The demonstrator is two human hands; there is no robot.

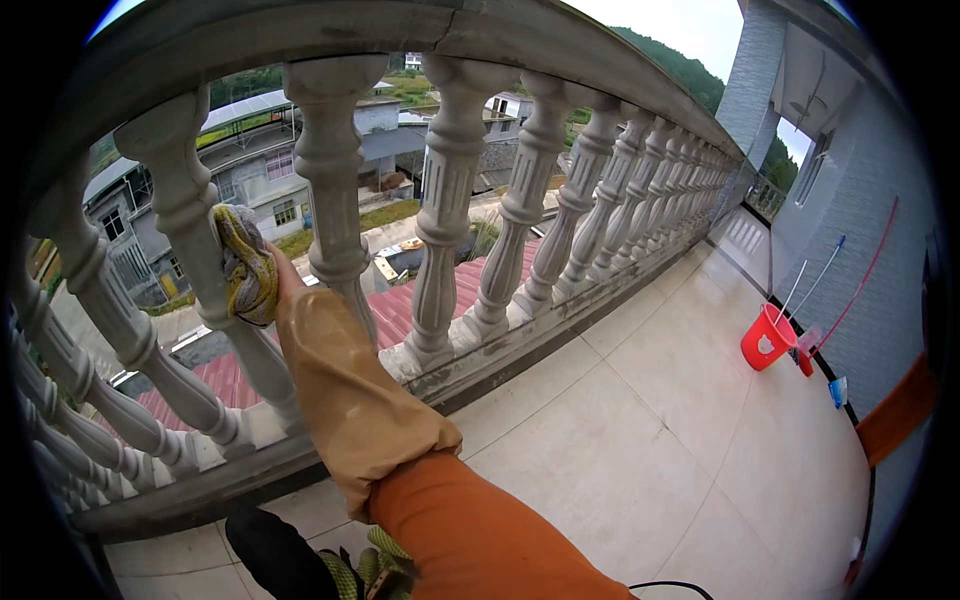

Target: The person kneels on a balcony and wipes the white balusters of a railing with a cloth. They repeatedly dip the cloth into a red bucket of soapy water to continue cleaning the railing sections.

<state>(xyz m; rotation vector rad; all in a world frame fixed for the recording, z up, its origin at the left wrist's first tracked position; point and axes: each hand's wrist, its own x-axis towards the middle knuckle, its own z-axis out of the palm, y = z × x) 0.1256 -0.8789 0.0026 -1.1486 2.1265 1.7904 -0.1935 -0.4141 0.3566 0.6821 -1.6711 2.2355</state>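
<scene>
My right hand (286, 271) holds a yellow and grey cloth (247, 266) against a pale stone baluster (184, 199). Much of the hand is hidden behind the cloth and the cuff. A tan protective sleeve (337, 375) covers the forearm, over an orange sleeve (487, 525). Just right of the hand stands another turned baluster (330, 161). The balusters run in a long row beneath a thick handrail (360, 30), which has a crack across it. My left hand is out of view.
A red bucket (766, 341) with long handles in it stands by the wall on the tiled floor (637, 435). Beside it are a red dustpan (806, 361) and a blue packet (838, 391). Beyond the railing, a red roof (480, 281) and houses lie below.
</scene>
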